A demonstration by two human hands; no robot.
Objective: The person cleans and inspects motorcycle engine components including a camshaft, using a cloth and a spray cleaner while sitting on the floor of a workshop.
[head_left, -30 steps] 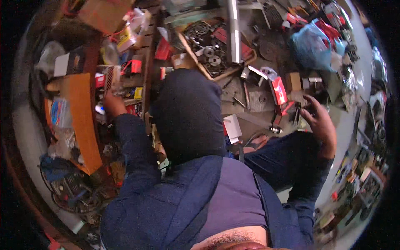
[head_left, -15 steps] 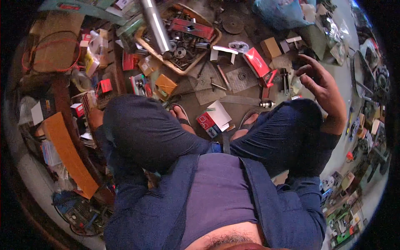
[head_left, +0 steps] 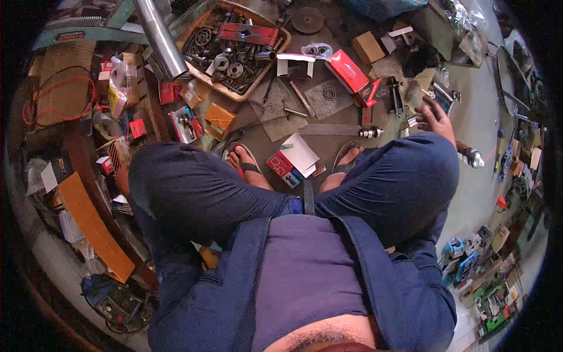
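Note:
My right hand (head_left: 438, 124) is beyond my right knee, low over the floor, fingers apart and nothing visible between them. Just past its fingertips lie small metal tools (head_left: 441, 94), and a dark metal part with two prongs (head_left: 396, 97) is to their left. A cylindrical part with a bright tip (head_left: 471, 155) rests right of the wrist. My left hand (head_left: 122, 180) is largely hidden beside my left knee, next to a slatted metal piece (head_left: 118, 150); its fingers do not show. Between my feet stands an opened red and white box (head_left: 293, 159).
A tray (head_left: 258, 88) full of bearings and greasy metal parts sits ahead. Over its left side slants a shiny steel tube (head_left: 161, 44). A red box (head_left: 347, 71), a brown carton (head_left: 368, 47) and a flat metal bar (head_left: 334, 130) lie on the floor. An orange board (head_left: 97, 226) leans at left.
My right hand has dropped from its raised place toward the floor past my knee. The view has shifted, uncovering the cylindrical part by the wrist. My left hand remains mostly hidden.

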